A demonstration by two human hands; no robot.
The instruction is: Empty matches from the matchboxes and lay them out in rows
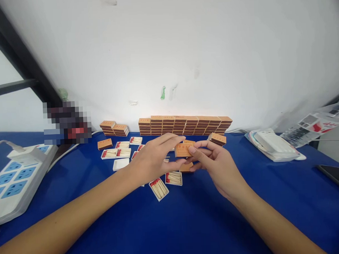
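My right hand point(214, 158) pinches an orange matchbox point(183, 150) between thumb and fingers, its printed face toward me. To its left, my left hand point(156, 155) is open, thumb and fingers apart around the box's left side; whether it touches the box I cannot tell. Below the held box, partly hidden by my right fingers, lies another matchbox point(186, 168) on the table. Just in front of my hands are an open tray of red-tipped matches point(174, 178) and a tilted tray of matches point(159, 189). My left hand hides part of other trays behind it.
Stacked matchboxes point(186, 125) line the wall on the blue table point(174, 231). Left are more match trays point(116, 153), a white empty tray point(121, 164) and a power strip point(20, 178). Right are a matchbox stack point(217, 138), a white packet point(274, 143) and a phone point(336, 177).
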